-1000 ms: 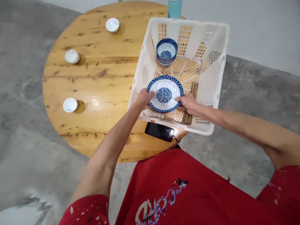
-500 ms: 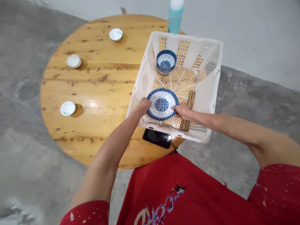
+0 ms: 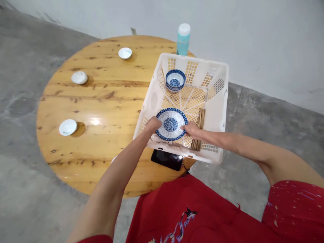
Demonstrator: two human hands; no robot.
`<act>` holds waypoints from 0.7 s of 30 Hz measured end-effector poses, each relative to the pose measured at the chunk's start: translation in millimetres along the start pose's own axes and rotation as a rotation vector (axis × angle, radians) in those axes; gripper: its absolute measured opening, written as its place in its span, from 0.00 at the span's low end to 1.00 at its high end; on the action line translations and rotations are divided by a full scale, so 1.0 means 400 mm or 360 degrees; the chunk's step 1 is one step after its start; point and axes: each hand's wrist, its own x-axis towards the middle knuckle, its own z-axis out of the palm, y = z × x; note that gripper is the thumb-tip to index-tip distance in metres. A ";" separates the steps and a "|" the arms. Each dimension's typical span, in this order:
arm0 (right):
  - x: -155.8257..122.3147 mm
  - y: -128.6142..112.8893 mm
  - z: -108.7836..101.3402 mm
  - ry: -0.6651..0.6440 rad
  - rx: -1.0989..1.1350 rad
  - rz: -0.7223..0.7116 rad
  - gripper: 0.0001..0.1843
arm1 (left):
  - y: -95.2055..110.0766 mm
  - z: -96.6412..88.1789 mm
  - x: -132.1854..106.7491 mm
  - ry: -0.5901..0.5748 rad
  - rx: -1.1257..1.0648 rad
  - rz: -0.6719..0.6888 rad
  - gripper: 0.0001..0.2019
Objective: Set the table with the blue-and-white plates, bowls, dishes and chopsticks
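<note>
A blue-and-white patterned plate (image 3: pixel 170 124) is held level inside the white plastic basket (image 3: pixel 153 101). My left hand (image 3: pixel 153 125) grips its left rim, thumb on top. On the opposite rim, my right hand (image 3: pixel 191 129) is closed with the thumb over the edge. Whether other plates lie beneath this one, I cannot tell. Behind it in the basket stands a stack of blue-and-white bowls (image 3: pixel 175 80). A bundle of brown chopsticks (image 3: pixel 198 136) lies to the right, close to my right hand. White spoons (image 3: pixel 162 139) show partly below the plate's near edge.
The basket rests on a round wooden table (image 3: pixel 108 101). Several small white bowls, such as the nearest full one (image 3: pixel 68 127), stand along its left side; one is mostly hidden by my left forearm. A black phone (image 3: pixel 167 159) lies before the basket, a turquoise bottle (image 3: pixel 183 40) behind it.
The camera view has shifted, so the table and basket appear lower. Both hands keep hold of the plate, which stays in about the same place over the basket. Part of another white bowl now shows.
</note>
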 end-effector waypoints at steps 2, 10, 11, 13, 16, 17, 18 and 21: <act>-0.002 -0.001 0.001 -0.0006 -0.0009 0.0006 0.07 | 0.005 -0.007 -0.011 -0.0016 0.0066 -0.0011 0.20; -0.031 -0.024 0.001 -0.0010 -0.0090 0.0034 0.08 | 0.023 -0.033 -0.055 -0.0046 0.0305 0.0020 0.21; -0.034 -0.024 0.001 -0.0018 -0.0111 0.0025 0.08 | 0.025 -0.035 -0.058 -0.0042 0.0335 0.0027 0.21; -0.035 -0.027 0.000 -0.0034 -0.0154 0.0007 0.07 | 0.030 -0.040 -0.067 -0.0035 0.0395 0.0049 0.20; -0.033 -0.040 -0.013 -0.0107 -0.0230 0.0012 0.06 | 0.038 -0.048 -0.093 -0.0015 0.0504 0.0126 0.17; -0.034 -0.049 -0.022 -0.0140 -0.0304 0.0011 0.07 | 0.042 -0.051 -0.108 -0.0004 0.0543 0.0170 0.17; -0.037 -0.060 -0.034 -0.0167 -0.0402 -0.0004 0.09 | 0.046 -0.054 -0.126 0.0006 0.0577 0.0216 0.16; -0.075 -0.105 -0.092 -0.0182 -0.0576 -0.0240 0.09 | 0.058 -0.075 -0.204 0.0155 0.0701 0.0394 0.17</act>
